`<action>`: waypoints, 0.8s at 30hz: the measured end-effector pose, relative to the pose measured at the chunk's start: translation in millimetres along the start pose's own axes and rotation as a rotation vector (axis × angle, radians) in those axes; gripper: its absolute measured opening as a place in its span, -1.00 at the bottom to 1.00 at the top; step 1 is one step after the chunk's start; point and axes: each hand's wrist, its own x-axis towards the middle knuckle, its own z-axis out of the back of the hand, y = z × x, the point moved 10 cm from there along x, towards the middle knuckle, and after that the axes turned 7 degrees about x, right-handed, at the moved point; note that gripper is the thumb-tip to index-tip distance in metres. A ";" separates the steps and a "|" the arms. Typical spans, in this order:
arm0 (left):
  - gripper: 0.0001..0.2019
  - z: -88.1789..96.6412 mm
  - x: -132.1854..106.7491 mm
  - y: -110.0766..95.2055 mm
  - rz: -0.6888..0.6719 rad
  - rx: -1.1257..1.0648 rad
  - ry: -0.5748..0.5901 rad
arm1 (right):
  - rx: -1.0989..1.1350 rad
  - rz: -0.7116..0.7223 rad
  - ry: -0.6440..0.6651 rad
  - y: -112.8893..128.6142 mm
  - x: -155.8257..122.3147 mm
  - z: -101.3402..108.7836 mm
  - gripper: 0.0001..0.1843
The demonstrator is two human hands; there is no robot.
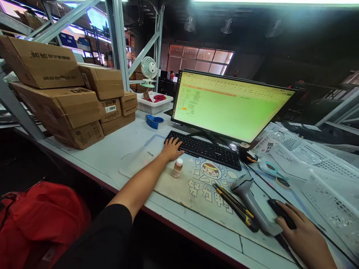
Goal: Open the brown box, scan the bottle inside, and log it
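Observation:
My left hand [170, 150] lies with spread fingers on the left end of a black keyboard [209, 148]. At the right, my right hand [304, 229] is wrapped over a black computer mouse [281, 213]. A small brown bottle with a white cap [177, 169] stands upright on the printed desk mat [168, 186], just in front of my left hand. Between the bottle and the mouse lie yellow-and-black utility knives [237, 207] and a grey barcode scanner [254, 205]. Behind the keyboard, the monitor [230, 108] displays a spreadsheet-like page.
Cardboard boxes [56, 106] are stacked at the left. A blue tape dispenser [153, 121], a white basket [155, 106] and a fan [148, 67] stand beyond. White plastic baskets [322, 179] and tape rolls [270, 169] occupy the right. A red bag [47, 224] is below left.

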 end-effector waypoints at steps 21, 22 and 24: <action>-0.35 -2.0 3.3 4.1 -0.009 -0.003 -0.058 | -0.052 -0.025 0.012 3.0 -3.1 2.8 -0.18; -0.35 -2.5 3.6 4.5 -0.008 -0.002 -0.059 | -0.051 -0.028 0.010 2.9 -3.4 2.9 -0.19; -0.35 -3.4 4.1 5.4 -0.004 0.001 -0.059 | -0.052 -0.026 0.010 3.4 -4.0 2.7 -0.20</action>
